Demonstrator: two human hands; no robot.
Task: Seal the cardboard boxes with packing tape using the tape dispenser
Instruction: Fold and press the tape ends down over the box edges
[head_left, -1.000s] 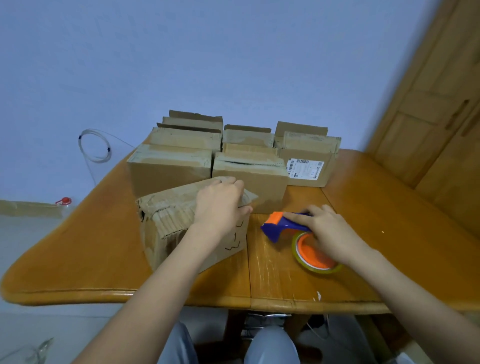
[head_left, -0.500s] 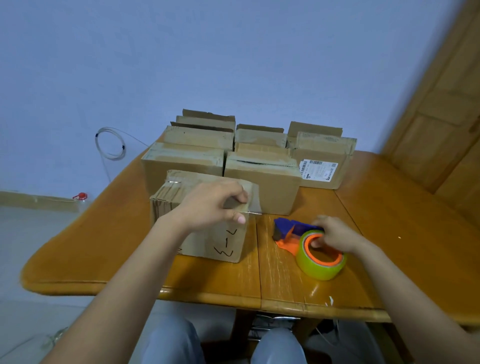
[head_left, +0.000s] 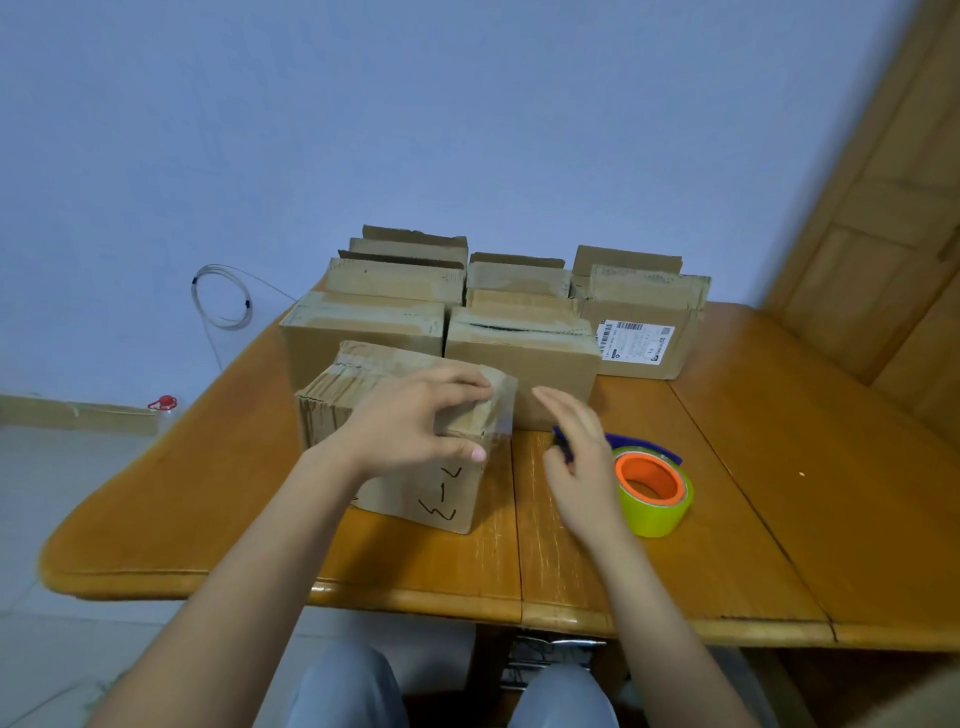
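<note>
The wooden table (head_left: 779, 493) fills the lower half of the frame, its rounded near edge running across the bottom and curving up at lower left. A broad stretch of bare tabletop lies on the right, between the tape dispenser (head_left: 660, 514) and the wooden door (head_left: 883, 234). A narrower bare strip lies at the left, between the near box (head_left: 431, 488) and the table's left edge. The near box stands left of centre, well back from the near edge, with its rear just beside the row of boxes (head_left: 363, 338) behind it. Its lower right corner sits next to a seam in the tabletop. The cardboard is worn, with crushed corrugated edges on the left side. Its top is shut, glossy tape covers the upper right corner, and black pen marks show on the front face. The left hand (head_left: 415, 421) grips that corner, fingers curled over the top and thumb on the front face. The right hand (head_left: 576, 457) is between the box and the dispenser with fingers straight and spread, holding nothing. Whether it touches the blue handle cannot be told. The dispenser lies flat right of centre, a yellow-green roll on an orange core. A labelled box (head_left: 644, 332) stands at the right end of the row. A cable coil (head_left: 223, 296) hangs on the wall at left, above a red-capped bottle (head_left: 163, 405).
</note>
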